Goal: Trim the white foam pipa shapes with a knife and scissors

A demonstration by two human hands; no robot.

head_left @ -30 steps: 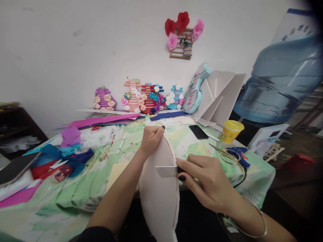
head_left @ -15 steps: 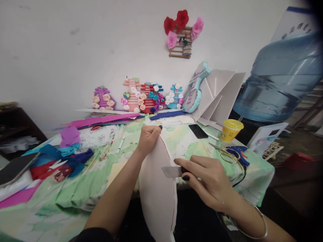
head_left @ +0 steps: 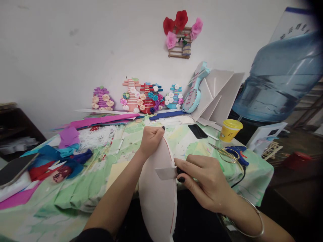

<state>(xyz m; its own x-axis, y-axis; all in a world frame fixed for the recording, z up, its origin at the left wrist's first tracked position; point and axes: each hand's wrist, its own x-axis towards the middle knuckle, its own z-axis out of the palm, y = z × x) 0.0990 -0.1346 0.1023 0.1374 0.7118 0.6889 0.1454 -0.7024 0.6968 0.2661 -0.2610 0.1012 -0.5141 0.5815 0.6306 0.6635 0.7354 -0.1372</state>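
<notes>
One white, leaf-shaped board [head_left: 156, 198], with one red line along its right side, is held at a slant over the person's lap, at the near edge of the table [head_left: 75, 196]. The left hand [head_left: 151, 140] is clamped in a fist around its top end. The right hand [head_left: 205, 178] has fingers and thumb together on the dark handle of one knife [head_left: 164, 173]; its broad blade crosses the board's right edge, pointing left in front of the white face. One bracelet [head_left: 260, 223] circles the right wrist.

Beyond the right hand are one pair of gold-handled scissors [head_left: 236, 158], one black phone [head_left: 198, 131] and one yellow cup [head_left: 230, 131]. One white marker [head_left: 120, 146] lies left of the board.

Along the wall stand five small flower-trimmed instrument models [head_left: 131, 103], one partly hidden, and one taller light-blue model [head_left: 193, 101]. Above them hang four paper flowers [head_left: 181, 20], two red and two pink. One large water bottle [head_left: 280, 80] stands at far right.
</notes>
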